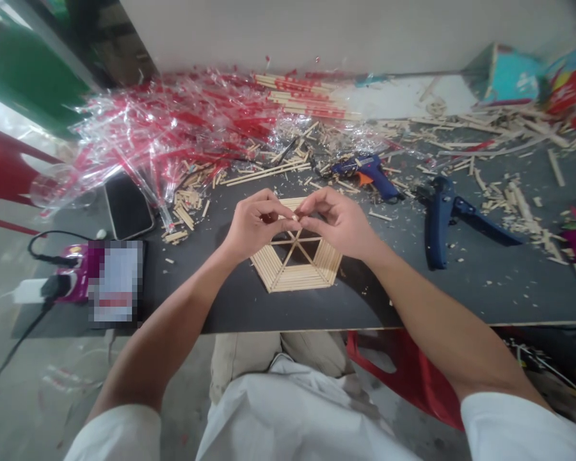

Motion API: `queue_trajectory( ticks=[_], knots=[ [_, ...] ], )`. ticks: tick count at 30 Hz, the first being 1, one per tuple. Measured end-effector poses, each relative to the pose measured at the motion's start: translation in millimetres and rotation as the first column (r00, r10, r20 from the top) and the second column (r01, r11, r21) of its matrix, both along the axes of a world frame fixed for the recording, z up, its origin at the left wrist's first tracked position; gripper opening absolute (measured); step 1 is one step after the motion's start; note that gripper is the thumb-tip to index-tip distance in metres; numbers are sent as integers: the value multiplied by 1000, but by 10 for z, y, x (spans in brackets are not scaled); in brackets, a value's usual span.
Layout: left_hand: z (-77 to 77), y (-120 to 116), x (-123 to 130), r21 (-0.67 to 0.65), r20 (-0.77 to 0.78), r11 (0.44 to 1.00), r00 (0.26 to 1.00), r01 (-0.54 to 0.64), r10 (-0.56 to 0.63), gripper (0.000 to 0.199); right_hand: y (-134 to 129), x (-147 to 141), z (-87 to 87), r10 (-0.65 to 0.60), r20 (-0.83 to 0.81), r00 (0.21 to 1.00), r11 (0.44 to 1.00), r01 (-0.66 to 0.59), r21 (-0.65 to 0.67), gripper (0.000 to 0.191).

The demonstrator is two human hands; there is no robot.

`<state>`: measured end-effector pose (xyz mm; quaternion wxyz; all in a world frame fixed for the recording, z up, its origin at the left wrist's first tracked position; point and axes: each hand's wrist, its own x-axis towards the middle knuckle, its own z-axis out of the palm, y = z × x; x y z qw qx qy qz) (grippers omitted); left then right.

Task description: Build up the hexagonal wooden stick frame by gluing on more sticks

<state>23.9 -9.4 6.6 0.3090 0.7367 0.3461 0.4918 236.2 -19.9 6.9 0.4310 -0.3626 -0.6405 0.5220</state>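
A hexagonal frame of thin wooden sticks (300, 280) lies flat on the dark table, with crossing sticks meeting at its middle. Above its far half, my left hand (262, 221) is closed in a pinch, thumb against forefinger. My right hand (338, 221) pinches too, its fingertips meeting those of the left. Between them shows a tiny pale piece, perhaps a bit of stick, too small to name. The hands cover the far part of the frame.
Right of my hands lie a blue glue gun (372, 174) and a blue-handled cutter (441, 221). Red-and-clear plastic wrappers (173, 128) heap at the back left. Stick offcuts (186, 208) scatter about. A dark phone (127, 205) and a purple power strip (77, 269) sit left.
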Motion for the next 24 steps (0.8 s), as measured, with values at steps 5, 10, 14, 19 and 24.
queue_trajectory(
  ticks=[5, 10, 14, 19, 24],
  knots=[
    [46, -28, 13, 0, -33, 1000, 999, 6, -6, 33, 49, 45, 51, 50, -37, 998, 993, -54, -103, 47],
    [98, -73, 33, 10, -32, 999, 999, 38, -38, 36, 56, 66, 69, 134, -82, 988, 975, -146, -165, 53],
    [89, -65, 32, 2, -27, 1000, 999, 21, -21, 41, 46, 58, 70, 129, -93, 987, 978, -142, -152, 52],
    [68, 46, -72, -29, -52, 999, 998, -36, 35, 44, 34, 102, 103, -62, 25, 998, 998, 62, 11, 42],
    [46, 162, -195, -98, -85, 967, 970, -235, 227, 23, 32, 143, 66, -266, 321, 909, 904, 120, 410, 24]
  ],
)
